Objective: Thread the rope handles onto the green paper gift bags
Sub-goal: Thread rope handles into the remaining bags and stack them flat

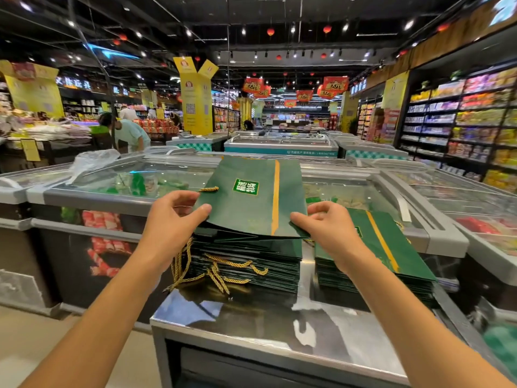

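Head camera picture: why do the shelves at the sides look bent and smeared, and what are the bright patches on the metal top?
In the head view the wide-angle lens bows the shelves at the edge, and they look soft; the held green bag in the middle is sharp; the steel top mirrors ceiling lights as white glare.

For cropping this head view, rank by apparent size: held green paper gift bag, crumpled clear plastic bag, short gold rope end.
1. green paper gift bag
2. crumpled clear plastic bag, though farther away
3. short gold rope end
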